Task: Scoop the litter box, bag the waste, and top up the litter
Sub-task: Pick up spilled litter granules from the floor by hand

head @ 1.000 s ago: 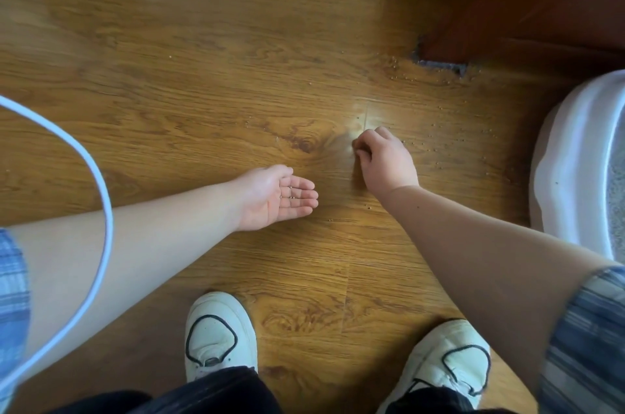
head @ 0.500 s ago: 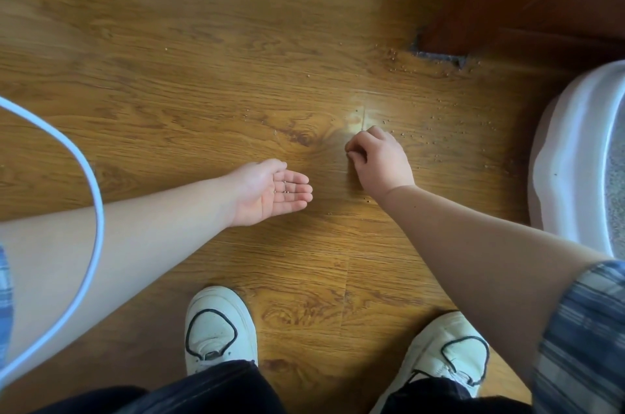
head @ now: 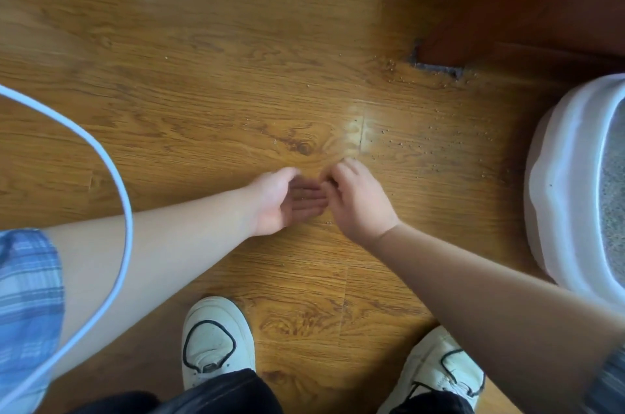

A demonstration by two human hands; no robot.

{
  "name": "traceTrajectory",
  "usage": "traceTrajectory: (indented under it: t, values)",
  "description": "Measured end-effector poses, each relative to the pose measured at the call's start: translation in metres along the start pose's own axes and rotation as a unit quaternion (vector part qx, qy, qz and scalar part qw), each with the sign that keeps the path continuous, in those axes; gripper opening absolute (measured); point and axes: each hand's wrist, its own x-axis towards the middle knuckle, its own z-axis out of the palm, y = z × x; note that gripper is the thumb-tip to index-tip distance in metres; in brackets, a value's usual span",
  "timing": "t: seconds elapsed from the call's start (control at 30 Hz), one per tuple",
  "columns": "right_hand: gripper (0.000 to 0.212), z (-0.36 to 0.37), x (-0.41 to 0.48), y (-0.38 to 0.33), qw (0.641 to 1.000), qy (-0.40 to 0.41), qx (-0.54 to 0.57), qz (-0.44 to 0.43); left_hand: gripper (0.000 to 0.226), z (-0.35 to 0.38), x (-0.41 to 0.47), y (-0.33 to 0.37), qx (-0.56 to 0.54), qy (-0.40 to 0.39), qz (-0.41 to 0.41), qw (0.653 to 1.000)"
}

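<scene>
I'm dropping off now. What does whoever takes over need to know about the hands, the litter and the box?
Left hand: open, palm up, cupped.
Right hand: fingers curled at the left palm; too blurred to tell whether it pinches grains.
Litter box: on the floor at right, litter inside.
Stray grains: scattered on the wooden floor between hands and box.
Done: cannot tell from this view.
Left: gather the stray grains; no scoop, bag or refill litter in view.

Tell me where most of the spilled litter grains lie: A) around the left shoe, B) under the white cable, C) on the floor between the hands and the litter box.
C: the grains speckle the floor between the right hand and the litter box.
</scene>
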Motion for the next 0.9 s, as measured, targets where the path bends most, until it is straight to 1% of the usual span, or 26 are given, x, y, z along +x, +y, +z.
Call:
traceTrajectory:
  t: [0.07, 0.1, 0.13, 0.2, 0.23, 0.27, 0.37, 0.47, 0.57, 0.67, 0.73, 0.8, 0.87, 0.9]
  values:
    - [0.01, 0.004, -0.02, -0.006, 0.999, -0.022, 0.018, -0.02, 0.046, 0.007, 0.004, -0.005, 0.008, -0.031, -0.007, 0.999]
    - [0.014, 0.006, -0.025, -0.001, 1.0, -0.009, 0.027, -0.004, 0.045, 0.009, 0.006, -0.008, 0.016, -0.033, -0.012, 0.999]
    - [0.016, 0.006, -0.026, 0.007, 0.999, 0.02, 0.037, 0.034, 0.044, 0.011, 0.008, -0.01, 0.023, -0.025, -0.019, 0.999]
    - [0.014, 0.003, -0.021, 0.025, 0.986, 0.084, 0.042, 0.137, 0.043, 0.013, 0.009, -0.014, 0.047, 0.006, -0.032, 0.998]
    - [0.012, 0.001, -0.017, 0.033, 0.979, 0.097, 0.037, 0.174, 0.042, 0.012, 0.009, -0.015, 0.057, 0.017, -0.036, 0.998]
    - [0.011, 0.0, -0.012, 0.039, 0.977, 0.095, 0.029, 0.188, 0.041, 0.011, 0.007, -0.016, 0.06, 0.023, -0.038, 0.997]
    - [0.013, 0.001, 0.002, 0.045, 0.984, 0.062, 0.005, 0.165, 0.041, 0.004, 0.003, -0.012, 0.043, 0.021, -0.046, 0.998]
    - [0.009, 0.005, 0.014, 0.048, 0.985, 0.048, -0.007, 0.166, 0.04, -0.002, 0.0, -0.008, 0.004, 0.018, -0.046, 0.999]
    - [0.002, 0.009, 0.014, 0.051, 0.989, 0.045, -0.03, 0.138, 0.042, -0.006, 0.0, -0.008, -0.019, 0.005, -0.053, 0.998]
    - [0.006, 0.009, 0.014, 0.049, 0.99, 0.044, -0.055, 0.121, 0.044, -0.007, 0.002, -0.008, -0.022, 0.001, -0.057, 0.998]
    - [0.007, 0.008, 0.015, 0.04, 0.99, 0.057, -0.043, 0.118, 0.044, -0.006, 0.004, -0.007, -0.01, 0.005, -0.052, 0.999]
    - [0.005, 0.008, 0.011, 0.025, 0.996, 0.051, 0.002, 0.067, 0.044, -0.004, 0.006, -0.007, -0.008, 0.01, -0.042, 0.999]
    - [0.007, 0.01, 0.001, 0.011, 0.999, 0.002, 0.037, 0.001, 0.039, -0.003, 0.007, -0.007, -0.024, 0.001, -0.028, 0.999]
    - [0.009, 0.012, -0.003, 0.009, 0.999, -0.017, 0.041, -0.011, 0.037, -0.002, 0.008, -0.007, -0.025, -0.003, -0.025, 0.999]
